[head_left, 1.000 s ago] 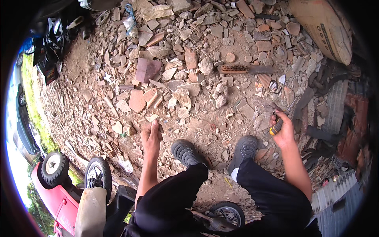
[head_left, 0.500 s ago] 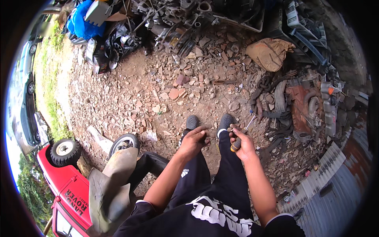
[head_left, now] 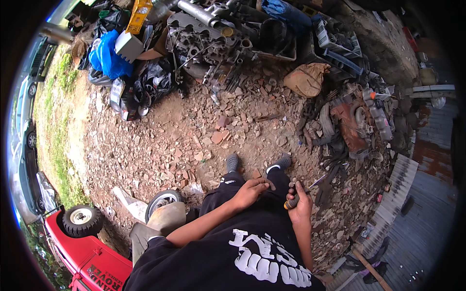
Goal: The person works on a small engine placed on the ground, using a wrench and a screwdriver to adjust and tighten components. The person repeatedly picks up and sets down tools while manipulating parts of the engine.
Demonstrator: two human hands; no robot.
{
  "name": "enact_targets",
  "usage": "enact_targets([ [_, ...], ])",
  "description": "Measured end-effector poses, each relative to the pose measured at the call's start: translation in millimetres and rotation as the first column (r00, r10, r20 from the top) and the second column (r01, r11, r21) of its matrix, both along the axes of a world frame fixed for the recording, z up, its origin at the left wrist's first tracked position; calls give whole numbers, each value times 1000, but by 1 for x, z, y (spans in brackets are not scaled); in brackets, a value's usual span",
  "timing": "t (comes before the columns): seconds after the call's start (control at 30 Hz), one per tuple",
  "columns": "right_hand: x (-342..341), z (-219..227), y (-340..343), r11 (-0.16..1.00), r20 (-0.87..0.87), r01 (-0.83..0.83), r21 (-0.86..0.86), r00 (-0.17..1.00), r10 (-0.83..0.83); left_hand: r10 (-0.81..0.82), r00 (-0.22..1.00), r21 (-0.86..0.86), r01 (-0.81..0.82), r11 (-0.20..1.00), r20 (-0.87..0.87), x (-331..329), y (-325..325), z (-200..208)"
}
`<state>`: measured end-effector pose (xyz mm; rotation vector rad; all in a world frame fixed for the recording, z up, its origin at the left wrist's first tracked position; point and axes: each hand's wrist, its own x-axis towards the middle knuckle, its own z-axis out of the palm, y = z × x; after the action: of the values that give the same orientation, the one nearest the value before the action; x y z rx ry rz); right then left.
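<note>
Over my dark trousers, my left hand (head_left: 250, 193) is closed with its fingers pressed together and pointing right. A small brownish bit seems to show at its fingertips, too small to name. Just to the right, my right hand (head_left: 302, 205) is wrapped round the yellow-and-black handle of a screwdriver (head_left: 291, 202). The screwdriver's thin shaft points away to the upper right, past my fingers. The two hands are a short gap apart. Beyond them are my feet in grey shoes (head_left: 233, 162) on rubble-strewn ground.
Broken tile and stone (head_left: 194, 140) cover the ground. Metal engine parts (head_left: 208, 48), a blue bag (head_left: 110, 56) and crates (head_left: 335, 39) are heaped at the far side. A rusty engine (head_left: 350, 127) and corrugated sheets (head_left: 412, 218) lie right; a wheel (head_left: 162, 201) and red vehicle (head_left: 82, 247) left.
The view has tilted up, showing more of the far heap. Both hands appear lower in it, and the gap between them is slightly narrower. The screwdriver stays in my right hand.
</note>
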<state>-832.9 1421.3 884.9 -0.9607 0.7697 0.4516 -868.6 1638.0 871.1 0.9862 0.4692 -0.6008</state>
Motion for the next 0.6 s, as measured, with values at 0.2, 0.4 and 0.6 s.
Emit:
enact_targets([
  [0.2,-46,11,7,993,-27,116,11,993,-115,-93,978,5,94,996,189,-14,8,8],
  [0.4,-78,24,-15,968,69,247,-48,967,-244,-344,884,127,320,939,316,-24,-32,16],
  [0.6,-120,24,-59,953,122,278,-122,957,-263,-488,763,369,346,863,425,-33,-87,31],
])
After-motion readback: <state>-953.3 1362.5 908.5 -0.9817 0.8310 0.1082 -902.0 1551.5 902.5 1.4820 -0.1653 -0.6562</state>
